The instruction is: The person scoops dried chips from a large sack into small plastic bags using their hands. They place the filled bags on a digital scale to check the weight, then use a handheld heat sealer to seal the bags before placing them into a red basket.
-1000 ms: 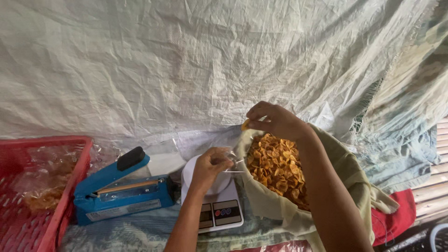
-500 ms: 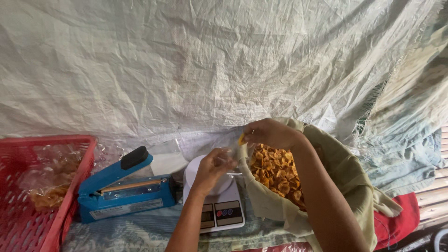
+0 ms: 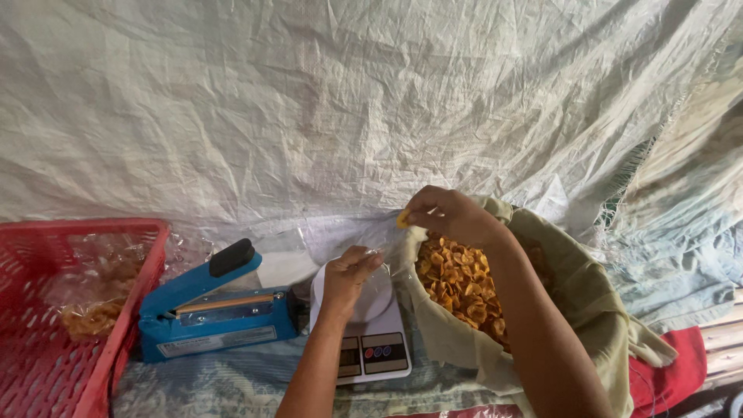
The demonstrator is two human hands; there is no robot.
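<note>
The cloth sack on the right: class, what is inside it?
The cloth sack holds golden-yellow chips, heaped near its rim. The right hand and forearm cover part; the sack's depth stays hidden.

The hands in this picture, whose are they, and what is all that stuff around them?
The camera sits on a person's head and looks down, so both hands are that person's own. The right hand pinches a yellow chip above a cloth sack full of chips. The left hand holds a clear plastic bag over a white kitchen scale. Beside it sits a blue bag sealer, and a red basket holds filled bags.
</note>
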